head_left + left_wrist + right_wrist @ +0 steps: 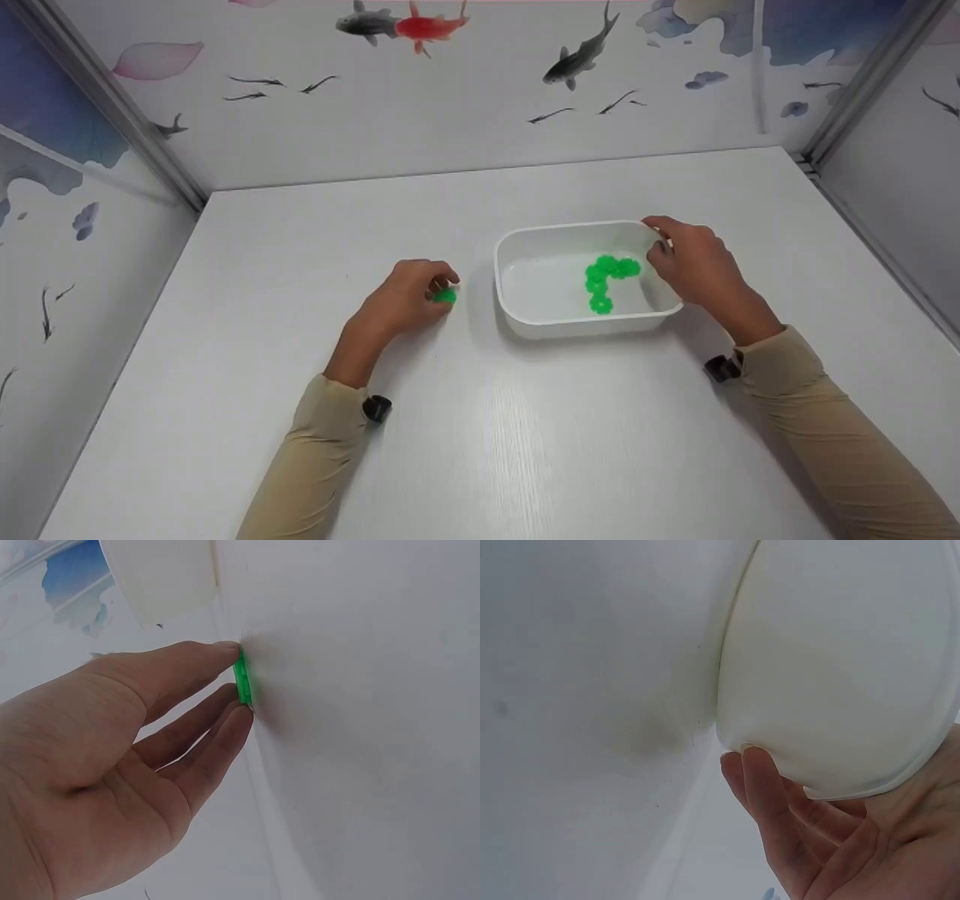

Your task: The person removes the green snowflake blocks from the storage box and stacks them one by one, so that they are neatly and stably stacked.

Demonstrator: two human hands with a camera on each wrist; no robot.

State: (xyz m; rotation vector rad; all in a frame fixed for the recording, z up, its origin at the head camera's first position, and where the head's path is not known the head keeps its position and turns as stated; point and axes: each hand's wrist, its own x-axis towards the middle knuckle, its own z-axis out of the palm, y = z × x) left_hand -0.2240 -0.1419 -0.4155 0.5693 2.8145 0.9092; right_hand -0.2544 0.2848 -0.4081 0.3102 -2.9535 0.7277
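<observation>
Between thumb and fingertips, my left hand (pixel 405 298) pinches a small green flower-shaped plastic disc (pixel 242 681). In the left wrist view the disc is seen edge-on, right at the table surface. My right hand (pixel 699 264) grips the right end of a white plastic tub (pixel 592 328), its thumb over the rim; in the right wrist view the other fingers lie against the outside wall. Several more green flower-shaped discs (pixel 598 280) lie in the tub's right half, in a bent row. The left hand is a short way left of the tub.
The white table (pixel 480 435) extends around the tub and both hands. Panels with painted fish (pixel 431 28) stand along the back and sides, joined by metal corner posts (pixel 124 97). A small black device (pixel 377 409) sits at each sleeve cuff.
</observation>
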